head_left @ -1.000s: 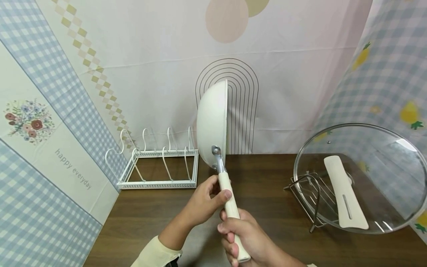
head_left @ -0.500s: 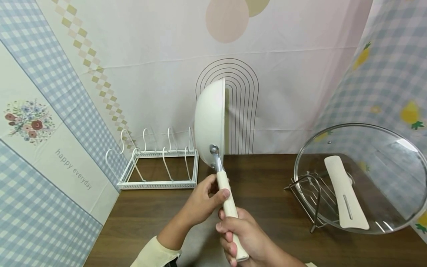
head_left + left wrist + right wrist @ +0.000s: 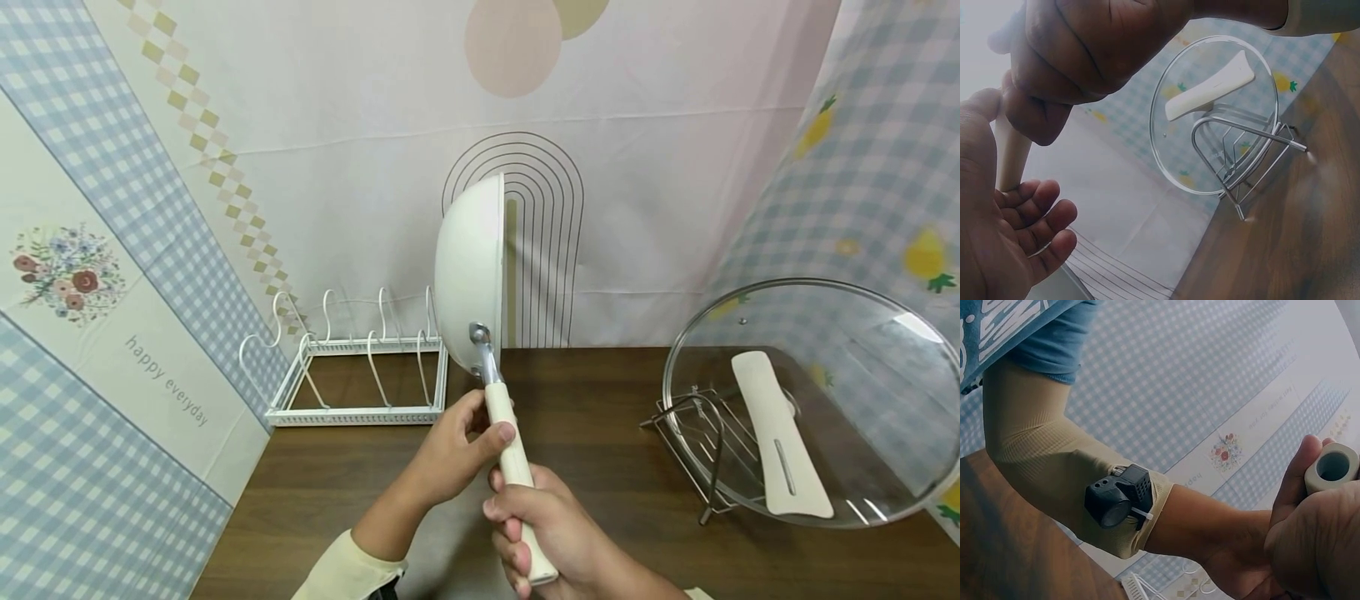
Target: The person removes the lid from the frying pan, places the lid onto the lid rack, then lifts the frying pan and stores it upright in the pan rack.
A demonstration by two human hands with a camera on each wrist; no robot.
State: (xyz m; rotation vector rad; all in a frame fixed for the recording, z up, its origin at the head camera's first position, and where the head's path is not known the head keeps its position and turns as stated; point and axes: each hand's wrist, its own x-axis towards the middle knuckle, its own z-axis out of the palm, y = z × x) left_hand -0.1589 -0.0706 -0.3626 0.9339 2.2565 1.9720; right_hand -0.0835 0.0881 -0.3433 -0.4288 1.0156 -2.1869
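A white wok (image 3: 468, 275) is held up on its side, its rim facing right and its rounded base facing left. My right hand (image 3: 551, 517) grips the lower part of its cream handle (image 3: 513, 462), fingers wrapped round it. Higher up, near the metal neck, my left hand (image 3: 457, 450) pinches the handle between thumb and fingers. From the left wrist, the left hand's other fingers (image 3: 1047, 219) spread loosely past the handle. The hollow handle end (image 3: 1315, 479) pokes out of the right hand in the right wrist view.
A white rack (image 3: 356, 415) with curved dividers stands at the back left of the brown wooden table (image 3: 600, 433). At the right, a glass lid (image 3: 862, 392) with a cream handle leans on a metal wire stand (image 3: 716, 467). Patterned cloth walls (image 3: 337, 192) surround the table.
The wok and both hands have shifted slightly to the left. Both hands keep their hold on the handle; the rack and lid have stayed put.
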